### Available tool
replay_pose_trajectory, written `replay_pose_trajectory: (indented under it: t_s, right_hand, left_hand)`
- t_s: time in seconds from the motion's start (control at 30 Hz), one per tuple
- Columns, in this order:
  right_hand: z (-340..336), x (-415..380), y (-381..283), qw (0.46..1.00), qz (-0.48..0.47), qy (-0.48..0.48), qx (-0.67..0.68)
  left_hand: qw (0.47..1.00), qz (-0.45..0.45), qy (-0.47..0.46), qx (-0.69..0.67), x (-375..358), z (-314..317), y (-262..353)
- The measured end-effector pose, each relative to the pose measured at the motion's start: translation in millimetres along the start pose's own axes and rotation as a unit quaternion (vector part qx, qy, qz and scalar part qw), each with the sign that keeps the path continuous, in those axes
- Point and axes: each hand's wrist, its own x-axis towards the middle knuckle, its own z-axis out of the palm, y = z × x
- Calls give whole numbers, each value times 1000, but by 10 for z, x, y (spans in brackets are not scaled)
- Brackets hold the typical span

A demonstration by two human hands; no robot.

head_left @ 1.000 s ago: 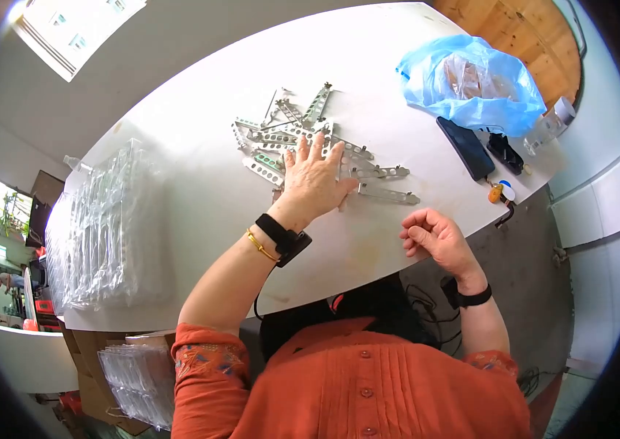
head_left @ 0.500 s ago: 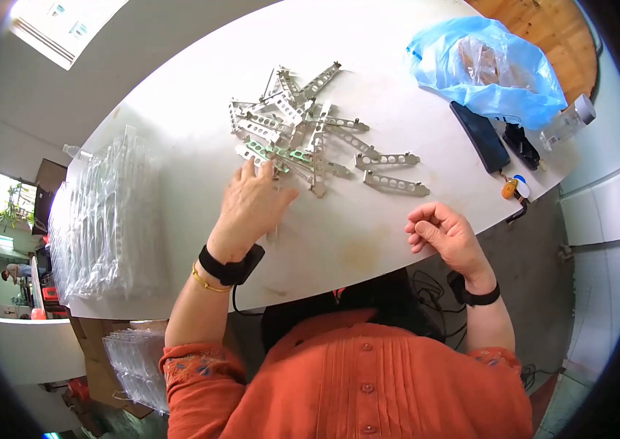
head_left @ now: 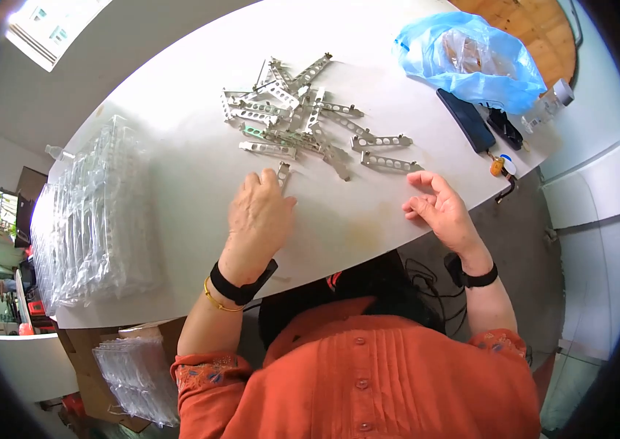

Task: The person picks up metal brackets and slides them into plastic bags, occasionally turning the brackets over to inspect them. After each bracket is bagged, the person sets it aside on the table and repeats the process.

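- At far left on the white table (head_left: 354,245), a bulky stack of clear plastic trays (head_left: 98,219), glossy and crinkled; whether anything lies inside cannot be told.
- Below that table edge, more clear plastic packs (head_left: 134,377) stand beside brown cardboard (head_left: 84,366); whether they sit inside a box cannot be told.
- Left of centre, the left hand (head_left: 257,212), palm down, fingers bent and close together, a black band and gold bangle at its wrist. One metal bracket (head_left: 283,174) shows at its fingertips; whether it is gripped or only touched cannot be told.
- Just beyond that hand, a loose heap of silvery metal brackets (head_left: 281,113), long and punched with round holes, lying crossed over one another directly on the table.
- Right of centre, the right hand (head_left: 443,211), loosely curled, forefinger and thumb apart, near the closest bracket on that side.
- Farther right, a dark phone (head_left: 466,121) lies before a blue plastic bag (head_left: 414,55). Inside the bag is clear wrapping (head_left: 467,55) around something brownish, too unclear to name.
- At far right, a clear bottle (head_left: 544,110) leans over; its contents cannot be told.
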Motion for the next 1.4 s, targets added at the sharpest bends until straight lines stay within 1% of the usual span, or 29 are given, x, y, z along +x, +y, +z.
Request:
replay_pose_trajectory:
  t_s: [0.03,0.07,0.13,0.17,0.23,0.27,0.33,0.37,0.43,0.47,0.53,0.57,0.6,0.67,0.7,0.73,0.8,0.87,0.9,0.93,1.0,1.13,1.2,1.23,1.33,1.4]
  right_hand:
    - [18,6,-11,1000,-20,1,-14]
    - [41,12,-69,1000,-20,4,-19]
    - [115,33,-212,992,76,-11,-95]
    - [166,55,-257,992,77,-9,-100]
    - [242,103,-342,990,55,-32,-122]
    - [250,101,-365,990,54,-29,-128]
    - [257,93,-398,979,-35,-28,-198]
    - [254,75,-430,978,-37,-22,-205]
    - [212,32,-534,981,-32,-15,-192]
    - [171,24,-609,978,-37,-3,-204]
    - [106,23,-755,972,-23,4,-235]
    - [86,33,-846,972,-18,13,-233]
    - [41,65,-905,970,-20,21,-241]
    - [-70,190,-984,959,-71,55,-269]
    - [-127,277,-1019,946,-115,80,-293]
    - [-235,416,-1020,947,-139,89,-277]
    - [-429,646,-1158,940,-147,114,-287]
    - [-641,941,-1244,941,-124,157,-274]
    - [-727,1074,-1257,936,-132,183,-270]
    - [-852,1223,-1235,935,-134,183,-274]
    - [-1122,1511,-1126,934,-100,220,-261]
    - [-1411,1894,-850,935,-76,244,-245]
    - [-1552,2114,-694,913,-57,287,-285]
    - [-1589,2194,-632,902,-70,308,-295]
    - [-1694,2381,-493,890,-54,339,-301]
    - [-1753,2475,-446,884,-36,345,-314]
  left_hand:
    - [999,-12,-30,7,-18,19,-66]
    - [1000,-9,-29,2,-28,37,-111]
    - [997,43,-19,-60,-42,86,-189]
    - [997,45,-19,-65,-18,127,-204]
    - [984,110,21,-136,86,192,-172]
    - [983,113,23,-141,97,199,-153]
    - [967,147,52,-203,112,188,-110]
    - [964,153,55,-209,127,205,-119]
    - [958,161,114,-210,193,272,-145]
    - [952,172,120,-221,246,292,-157]
    - [937,95,44,-334,339,355,-245]
    - [912,72,38,-401,388,468,-310]
    - [909,80,40,-408,392,465,-339]
    - [827,0,-59,-560,379,441,-398]
    - [833,1,-67,-550,367,434,-429]
    - [830,4,-66,-554,363,424,-443]
    - [800,-32,-86,-593,350,405,-464]
    - [798,-33,-93,-595,341,382,-469]
    - [796,-35,-101,-595,343,379,-471]
    - [795,-33,-99,-598,348,391,-480]
    - [778,-25,-110,-618,370,430,-510]
    - [770,-25,-130,-624,393,452,-543]
    - [773,-35,-137,-619,381,410,-531]
    - [773,-33,-136,-619,378,396,-524]
    - [775,-36,-138,-615,389,394,-517]
    - [768,-44,-145,-623,392,416,-525]
